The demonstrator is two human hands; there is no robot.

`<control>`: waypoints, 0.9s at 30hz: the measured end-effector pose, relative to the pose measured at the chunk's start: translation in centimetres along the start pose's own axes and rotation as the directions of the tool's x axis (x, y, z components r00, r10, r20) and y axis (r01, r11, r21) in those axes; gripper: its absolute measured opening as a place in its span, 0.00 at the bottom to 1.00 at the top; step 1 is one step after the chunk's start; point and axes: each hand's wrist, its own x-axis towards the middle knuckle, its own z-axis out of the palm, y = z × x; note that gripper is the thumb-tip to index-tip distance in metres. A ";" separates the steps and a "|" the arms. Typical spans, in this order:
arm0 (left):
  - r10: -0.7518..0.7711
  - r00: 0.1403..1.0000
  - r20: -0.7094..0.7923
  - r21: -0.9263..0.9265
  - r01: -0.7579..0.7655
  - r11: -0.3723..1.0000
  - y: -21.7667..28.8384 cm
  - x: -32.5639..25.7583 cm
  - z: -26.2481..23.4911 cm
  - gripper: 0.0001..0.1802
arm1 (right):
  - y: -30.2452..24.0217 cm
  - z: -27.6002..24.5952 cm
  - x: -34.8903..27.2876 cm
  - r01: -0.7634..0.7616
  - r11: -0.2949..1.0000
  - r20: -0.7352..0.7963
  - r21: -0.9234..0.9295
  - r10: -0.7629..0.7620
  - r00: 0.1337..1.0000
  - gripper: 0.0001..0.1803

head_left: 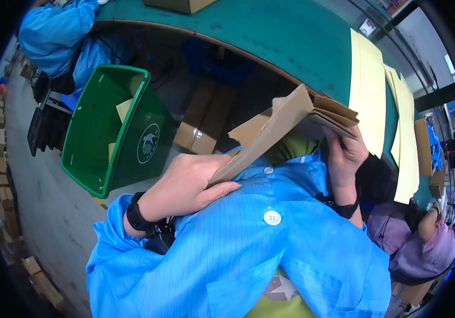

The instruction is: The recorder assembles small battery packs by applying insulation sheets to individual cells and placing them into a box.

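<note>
A torn, partly folded piece of brown cardboard (275,130) is held between my two hands, in front of my blue coat. My left hand (187,177) grips its lower left end, the thumb lying along the near face and the other fingers behind it. At the upper right end, where several layers are folded together, my right hand (348,153) has its fingers closed on the cardboard from below. The board slants up to the right. Its edges look ragged, and parts of my fingers are hidden behind it.
A green bin (127,132) with paper or card scraps inside stands on the floor at left. A cardboard box (198,119) lies under the green-topped table (270,37). Pale yellow sheets (366,90) lie at the table's right. Other people sit at upper left and lower right.
</note>
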 end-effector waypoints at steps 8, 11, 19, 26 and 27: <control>-0.391 0.905 -0.169 -0.005 0.396 0.918 -0.7 -2.3 -9.3 0.12 | -4.3 2.3 6.9 0.295 0.933 -0.127 0.207 -0.274 0.953 0.12; -0.186 0.978 -0.099 -0.385 0.135 0.913 -0.5 -5.8 -15.4 0.41 | -7.1 2.4 11.8 0.294 0.889 -0.252 0.351 -0.213 0.944 0.09; -0.269 0.674 -0.688 -0.709 -0.547 0.445 -7.2 -7.1 -9.5 0.48 | -9.1 6.2 18.3 0.226 0.822 -0.279 0.522 -0.085 0.957 0.11; -0.461 0.513 -0.724 -0.649 -0.280 0.708 -3.4 -3.0 -4.9 0.26 | -9.1 9.1 18.6 0.423 0.887 -0.333 0.184 -0.348 0.876 0.24; -0.456 0.452 -0.767 -0.566 -0.141 0.812 -3.9 -2.9 -5.0 0.25 | -9.1 9.4 18.1 0.444 0.891 -0.288 0.095 -0.403 0.869 0.29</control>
